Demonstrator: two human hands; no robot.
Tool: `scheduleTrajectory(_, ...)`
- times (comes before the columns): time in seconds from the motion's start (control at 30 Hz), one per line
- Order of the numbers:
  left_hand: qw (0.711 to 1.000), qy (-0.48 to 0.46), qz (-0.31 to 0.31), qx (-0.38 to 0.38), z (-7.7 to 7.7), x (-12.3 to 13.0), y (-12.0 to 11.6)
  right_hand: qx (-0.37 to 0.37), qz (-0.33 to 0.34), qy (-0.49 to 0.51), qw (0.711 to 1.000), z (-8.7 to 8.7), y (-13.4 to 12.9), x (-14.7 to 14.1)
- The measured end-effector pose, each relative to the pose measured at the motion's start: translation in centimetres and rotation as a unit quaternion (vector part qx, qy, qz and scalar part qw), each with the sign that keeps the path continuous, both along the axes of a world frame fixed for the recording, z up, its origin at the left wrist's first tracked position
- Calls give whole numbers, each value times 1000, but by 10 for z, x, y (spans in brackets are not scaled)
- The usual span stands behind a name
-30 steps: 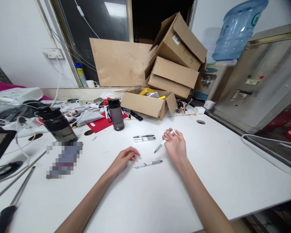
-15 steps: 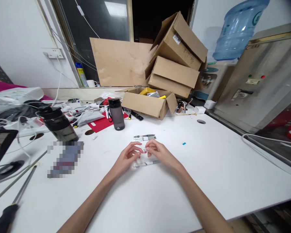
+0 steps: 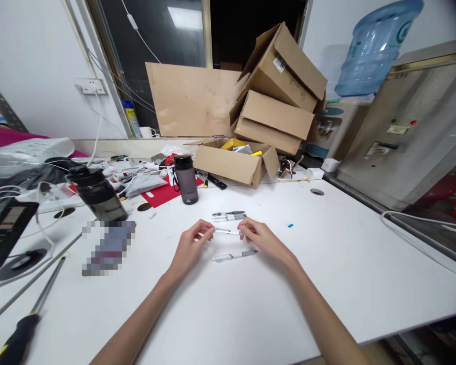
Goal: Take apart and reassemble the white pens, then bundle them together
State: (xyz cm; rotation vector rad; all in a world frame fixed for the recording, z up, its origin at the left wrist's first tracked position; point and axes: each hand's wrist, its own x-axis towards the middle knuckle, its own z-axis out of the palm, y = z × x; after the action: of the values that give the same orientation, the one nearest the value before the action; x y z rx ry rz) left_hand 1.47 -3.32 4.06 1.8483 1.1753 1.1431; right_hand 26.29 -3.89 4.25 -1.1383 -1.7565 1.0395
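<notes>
My left hand (image 3: 195, 241) pinches one end of a slim white pen (image 3: 227, 231), and my right hand (image 3: 259, 235) is closed on its other end. Held level, the pen spans the gap between my fingertips, just above the white table (image 3: 220, 309). Behind it lie several pens (image 3: 228, 217) side by side. Nearer to me rests another pen (image 3: 233, 256), white and clear with a grey end, below my right fingers. My fingers hide both tips of the held pen.
A dark bottle (image 3: 186, 180) and an open cardboard box (image 3: 228, 165) stand at the back. Left are another bottle (image 3: 99, 195), a blurred-out flat object (image 3: 110, 248) and a screwdriver (image 3: 23, 329). A small blue piece (image 3: 290, 225) lies to the right.
My hands have drawn apart, the left one moving left. The pen between them now shows stretched out, where before only a small white bit was visible. The view shifted slightly.
</notes>
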Motion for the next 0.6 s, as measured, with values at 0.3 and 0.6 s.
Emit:
scheduleTrajectory(0.3,996,58,-67,-15,1,-8,2,27,0,-28,999,-4,10,12)
scheduleTrajectory(0.6,978,152,-136,-47,-8,-20,11,-16,40,-114,992,-20,10,19)
